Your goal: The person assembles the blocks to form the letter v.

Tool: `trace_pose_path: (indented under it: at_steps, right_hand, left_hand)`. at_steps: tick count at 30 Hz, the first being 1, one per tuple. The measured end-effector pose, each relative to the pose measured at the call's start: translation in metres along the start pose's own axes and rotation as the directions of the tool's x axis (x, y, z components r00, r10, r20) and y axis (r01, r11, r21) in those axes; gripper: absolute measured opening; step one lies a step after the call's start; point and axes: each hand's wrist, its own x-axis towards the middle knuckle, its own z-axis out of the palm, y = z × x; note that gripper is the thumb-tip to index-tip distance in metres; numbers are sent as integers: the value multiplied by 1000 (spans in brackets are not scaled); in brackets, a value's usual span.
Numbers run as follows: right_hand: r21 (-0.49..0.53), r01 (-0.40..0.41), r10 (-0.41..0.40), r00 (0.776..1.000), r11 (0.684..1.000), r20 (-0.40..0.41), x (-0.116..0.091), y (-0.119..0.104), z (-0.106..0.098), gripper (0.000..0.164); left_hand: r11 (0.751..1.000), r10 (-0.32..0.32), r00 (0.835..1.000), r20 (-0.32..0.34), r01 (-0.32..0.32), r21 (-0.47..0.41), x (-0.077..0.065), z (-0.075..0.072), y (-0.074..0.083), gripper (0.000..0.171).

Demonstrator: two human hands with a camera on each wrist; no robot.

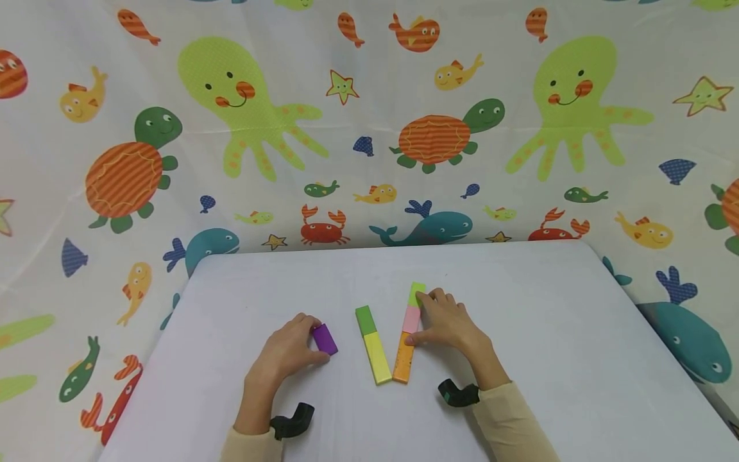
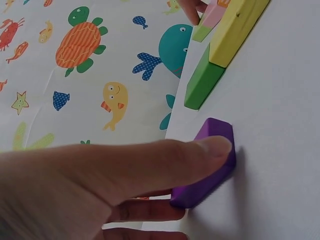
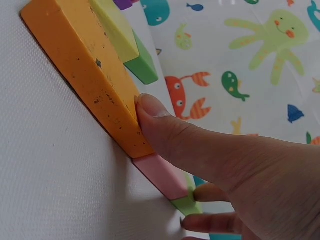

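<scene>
My left hand [image 1: 287, 348] pinches a small purple block [image 1: 326, 340], thumb on one side and fingers on the other; in the left wrist view the purple block [image 2: 210, 182] is tilted close to the white surface. My right hand [image 1: 450, 319] rests against a slanting row of three blocks: lime [image 1: 417, 292], pink [image 1: 411, 318] and orange [image 1: 403, 359]. Its thumb touches the orange block near the pink end, while fingertips lie at the lime block. The orange block [image 3: 95, 75] has dark specks on it.
Between the hands, a green block [image 1: 365, 319] and a longer yellow block [image 1: 377, 359] form a second slanting row. The two rows come close at their near ends, like a V. The white table [image 1: 548, 308] stands before a sea-animal print cloth. Each wrist bears a black camera mount [image 1: 294, 421].
</scene>
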Motion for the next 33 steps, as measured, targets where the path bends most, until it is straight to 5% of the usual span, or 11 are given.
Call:
trace_pose_path:
  at_steps: [33]
  right_hand:
    - [11, 6, -6, 1000, 1000, -27, -2, 1, 2, 103]
  left_hand:
    - [997, 0, 1000, -28, -2, -75, 21, 5, 0, 63]
